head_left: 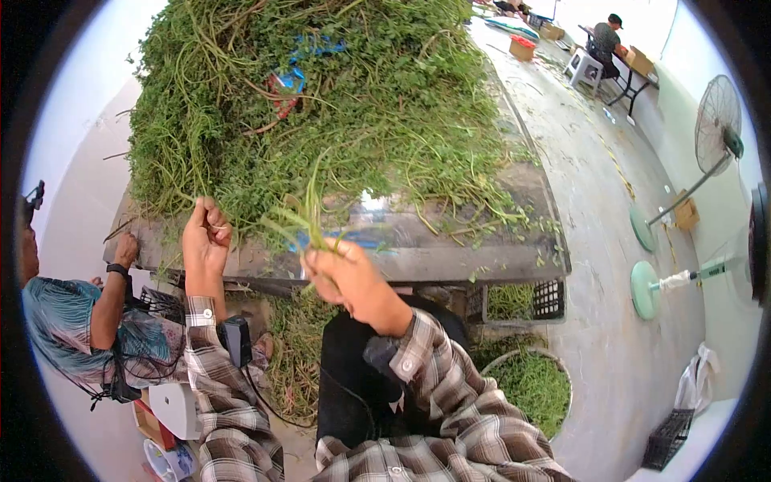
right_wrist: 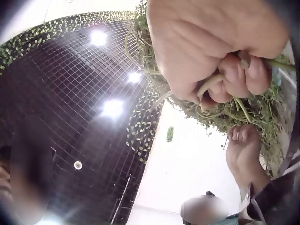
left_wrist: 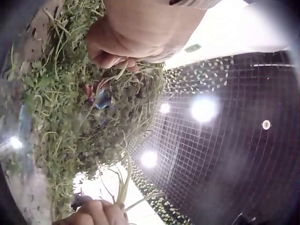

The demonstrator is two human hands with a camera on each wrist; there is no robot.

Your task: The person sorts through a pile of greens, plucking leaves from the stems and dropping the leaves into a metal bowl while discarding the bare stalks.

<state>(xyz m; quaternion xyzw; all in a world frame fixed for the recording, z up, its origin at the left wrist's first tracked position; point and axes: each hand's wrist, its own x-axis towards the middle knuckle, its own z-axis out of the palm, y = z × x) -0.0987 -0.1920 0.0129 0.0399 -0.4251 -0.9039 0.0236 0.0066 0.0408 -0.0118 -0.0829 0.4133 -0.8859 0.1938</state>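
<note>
A large heap of leafy green stems (head_left: 321, 120) covers most of the dark table. My right hand (head_left: 349, 277) grips a small bunch of long pale-green stems (head_left: 312, 210), held up over the table's near edge. In the right wrist view the curled fingers (right_wrist: 229, 82) wrap round the stem ends. My left hand (head_left: 207, 245) is raised at the left front of the heap, fingers curled in. Its fingertips pinch a thin pale stem (left_wrist: 123, 71), as the left wrist view shows.
A blue and red wrapper (head_left: 287, 90) lies in the heap. Below the table are a black crate (head_left: 550, 300) and a round tub of greens (head_left: 534, 394). Another person (head_left: 88, 329) sits at the left, one more (head_left: 606, 48) far back. Fans (head_left: 717, 124) stand at the right.
</note>
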